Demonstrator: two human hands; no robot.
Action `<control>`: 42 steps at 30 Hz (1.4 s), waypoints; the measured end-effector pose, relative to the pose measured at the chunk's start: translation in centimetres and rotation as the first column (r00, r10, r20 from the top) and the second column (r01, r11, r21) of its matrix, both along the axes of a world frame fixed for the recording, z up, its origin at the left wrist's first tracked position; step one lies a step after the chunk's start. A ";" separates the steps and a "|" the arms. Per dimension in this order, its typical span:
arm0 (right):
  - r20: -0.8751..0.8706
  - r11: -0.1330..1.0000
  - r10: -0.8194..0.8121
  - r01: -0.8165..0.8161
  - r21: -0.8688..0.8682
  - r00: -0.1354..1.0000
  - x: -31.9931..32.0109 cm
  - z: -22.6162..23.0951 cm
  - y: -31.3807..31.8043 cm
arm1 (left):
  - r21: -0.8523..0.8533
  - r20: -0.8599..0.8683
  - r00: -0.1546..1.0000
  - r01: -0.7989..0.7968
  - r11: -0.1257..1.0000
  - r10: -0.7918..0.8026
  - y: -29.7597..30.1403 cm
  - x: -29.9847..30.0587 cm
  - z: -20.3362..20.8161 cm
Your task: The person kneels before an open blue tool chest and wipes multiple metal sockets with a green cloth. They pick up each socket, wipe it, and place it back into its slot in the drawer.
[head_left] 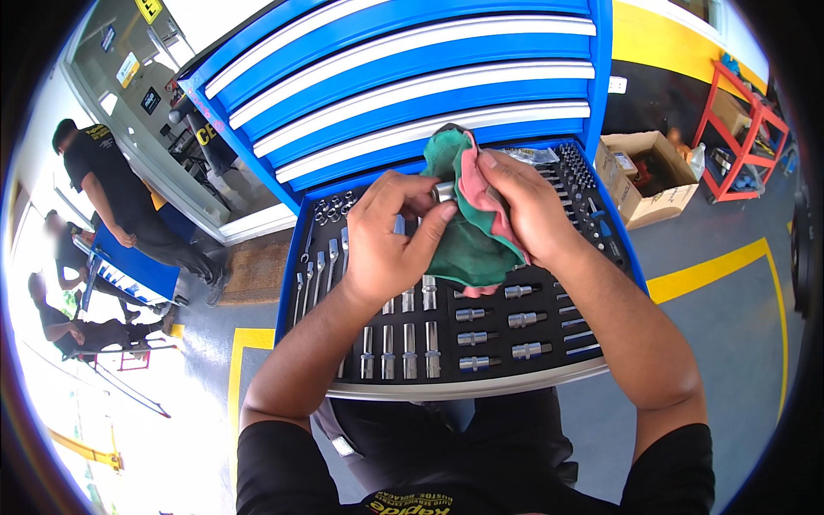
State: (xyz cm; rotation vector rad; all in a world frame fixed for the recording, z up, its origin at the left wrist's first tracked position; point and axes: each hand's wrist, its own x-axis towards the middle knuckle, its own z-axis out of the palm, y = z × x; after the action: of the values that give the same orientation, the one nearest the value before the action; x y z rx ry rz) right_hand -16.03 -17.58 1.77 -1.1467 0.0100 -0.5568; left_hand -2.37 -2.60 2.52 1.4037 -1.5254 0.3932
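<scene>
Between the thumb and fingers of my left hand (pixel 393 232) is a short silver socket (pixel 443 192). My right hand (pixel 530 206) grips a green and pink cloth (pixel 472 245), which hangs down behind the socket and touches it. Both hands are over an open drawer (pixel 481 390) of a blue tool cabinet. In its black foam lie long sockets (pixel 408 350), bit sockets (pixel 526 350) and, on the left, combination wrenches (pixel 319 275). The cloth and my hands hide the middle of the drawer.
Shut blue drawers (pixel 412 73) with silver handles rise behind the open one. To the right stand an open cardboard box (pixel 644 184) and a red metal cart (pixel 742 142). On the left, a person (pixel 116 184) stands by another blue cabinet (pixel 129 262), with others beyond.
</scene>
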 end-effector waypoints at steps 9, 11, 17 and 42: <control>-0.041 0.958 0.072 -0.081 -0.276 0.997 0.1 -0.8 -0.4 | -0.070 -0.026 1.000 -0.010 0.997 0.008 -0.3 0.2 0.0; -0.078 0.930 0.037 -0.063 -0.363 0.996 0.1 -0.8 -0.4 | -0.068 -0.123 0.992 0.000 0.998 -0.008 -0.4 0.3 -0.5; -0.109 0.910 0.090 -0.126 -0.395 0.990 -0.2 -0.4 0.0 | -0.058 -0.106 0.991 0.076 0.995 -0.081 -0.1 0.4 -0.7; -0.004 0.841 -0.201 0.170 -0.514 0.980 0.3 -0.4 -0.6 | 0.107 0.066 0.993 0.094 0.990 -0.101 0.1 -0.5 0.2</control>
State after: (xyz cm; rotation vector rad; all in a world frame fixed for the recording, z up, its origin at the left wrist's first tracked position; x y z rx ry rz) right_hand -15.77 -18.16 1.33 -1.6980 0.0240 -0.7245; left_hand -2.89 -2.52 2.75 1.4006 -1.6868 0.3110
